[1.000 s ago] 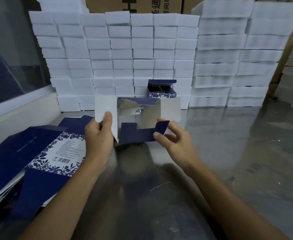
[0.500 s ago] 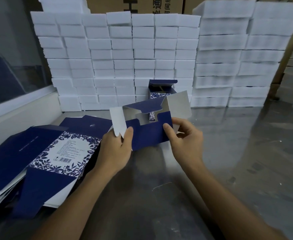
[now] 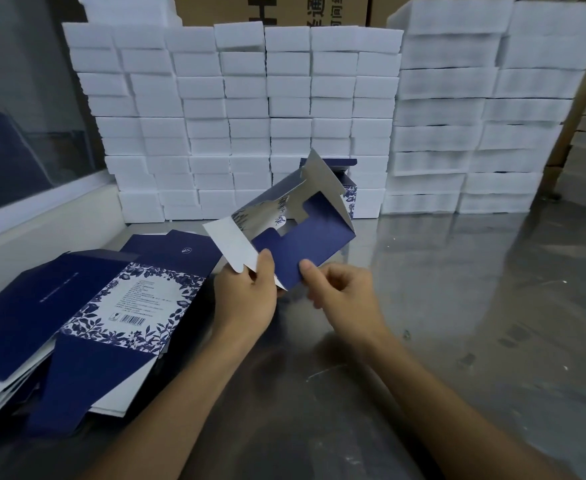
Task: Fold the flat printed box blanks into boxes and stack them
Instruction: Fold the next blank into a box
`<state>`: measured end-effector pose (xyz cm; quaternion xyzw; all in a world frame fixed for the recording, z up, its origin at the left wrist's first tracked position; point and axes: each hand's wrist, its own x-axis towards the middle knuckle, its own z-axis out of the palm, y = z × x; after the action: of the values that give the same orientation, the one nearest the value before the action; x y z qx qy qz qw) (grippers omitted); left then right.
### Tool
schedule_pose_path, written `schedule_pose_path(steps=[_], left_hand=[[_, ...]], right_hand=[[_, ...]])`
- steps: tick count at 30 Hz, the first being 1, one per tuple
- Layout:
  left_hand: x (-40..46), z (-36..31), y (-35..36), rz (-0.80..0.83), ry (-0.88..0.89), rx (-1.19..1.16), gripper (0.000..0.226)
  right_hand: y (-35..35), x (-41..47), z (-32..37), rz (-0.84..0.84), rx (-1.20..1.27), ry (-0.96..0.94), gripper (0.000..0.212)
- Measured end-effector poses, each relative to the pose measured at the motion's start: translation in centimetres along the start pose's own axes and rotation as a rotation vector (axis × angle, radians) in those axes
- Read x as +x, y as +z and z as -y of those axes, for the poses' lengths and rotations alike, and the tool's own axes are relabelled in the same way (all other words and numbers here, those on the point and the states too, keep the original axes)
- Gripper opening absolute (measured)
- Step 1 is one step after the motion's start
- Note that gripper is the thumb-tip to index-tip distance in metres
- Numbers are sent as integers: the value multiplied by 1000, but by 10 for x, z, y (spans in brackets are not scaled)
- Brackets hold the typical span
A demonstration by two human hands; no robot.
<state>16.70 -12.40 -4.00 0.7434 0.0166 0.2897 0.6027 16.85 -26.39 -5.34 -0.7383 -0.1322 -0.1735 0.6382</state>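
Note:
I hold a half-folded navy box blank (image 3: 305,244) with a white inside and floral print above the metal table, tilted up to the right, its end flaps standing open. My left hand (image 3: 244,296) pinches its lower left edge by a white flap. My right hand (image 3: 340,292) presses its thumb on the navy panel's lower edge. A pile of flat printed box blanks (image 3: 87,317) lies at the left. One folded navy box (image 3: 348,192) stands at the back, mostly hidden behind the held blank.
A wall of stacked white foam blocks (image 3: 250,116) lines the back, with taller stacks (image 3: 485,109) to the right. Brown cartons stand behind them. A white ledge and glass pane (image 3: 24,133) run along the left. The steel table (image 3: 457,323) stretches right.
The box blank has been raised and tilted up to the right, with one end flap now pointing up. Both hands shifted grip to its lower edge.

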Motion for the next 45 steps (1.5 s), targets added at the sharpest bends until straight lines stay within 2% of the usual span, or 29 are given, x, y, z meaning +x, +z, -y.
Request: schedule_pose_path(steps=[4,9,15,17,21,27,31,36,45], left_hand=[[-10,-6,2,-2,65,91,41],[-11,-5,5,9,63,86,27],[-11,-5,2,24,72,76,32],[-10,-5,0,6,78,95,39],[-8,-4,-1,-1,98,61,35],[-10,-3,0,64,72,32,31],[-11,-4,-1,70,91,35,36],[-5,-1,-5,33,96,63,42],[-7,-5,-5,83,90,59,51]], right_hand=[[11,-5,-4,88,-29,3,49],[10,-4,-8,70,-58,41,44],[10,-4,-8,72,-45,85,45],[10,-4,-6,41,6,116,47],[6,0,-6,-60,118,143,50],[1,3,-10,-96,58,191,48],[1,2,-9,-118,83,207,49],[-5,6,-8,-238,117,175,57],[-16,11,-12,-263,30,214,47]])
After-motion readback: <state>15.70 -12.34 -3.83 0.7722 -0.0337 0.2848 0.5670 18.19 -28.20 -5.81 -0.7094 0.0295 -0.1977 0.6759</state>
